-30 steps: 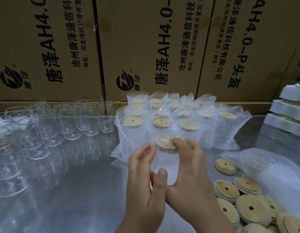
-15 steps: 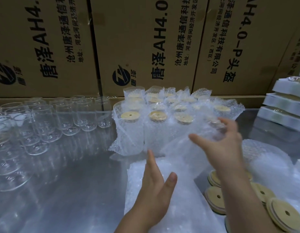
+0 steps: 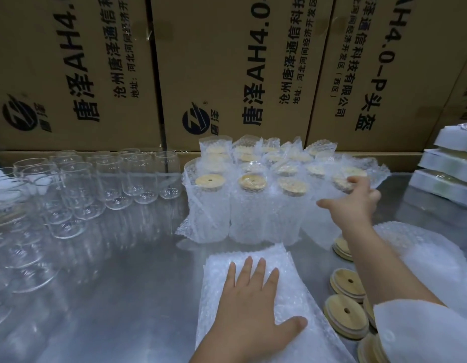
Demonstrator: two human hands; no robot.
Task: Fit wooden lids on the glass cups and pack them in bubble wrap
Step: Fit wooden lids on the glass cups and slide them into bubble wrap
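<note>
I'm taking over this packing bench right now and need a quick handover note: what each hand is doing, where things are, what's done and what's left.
Left hand: open, pressing flat on the stack of bubble wrap bags in front of the person.
Right hand: grips the top of a wrapped cup at the right end of the front row.
Done: a cluster of lidded cups in bubble wrap stands behind the bags.
Left: the bare glass cups on the left have no lids yet. Loose wooden lids lie on the right, ready to fit.
</note>
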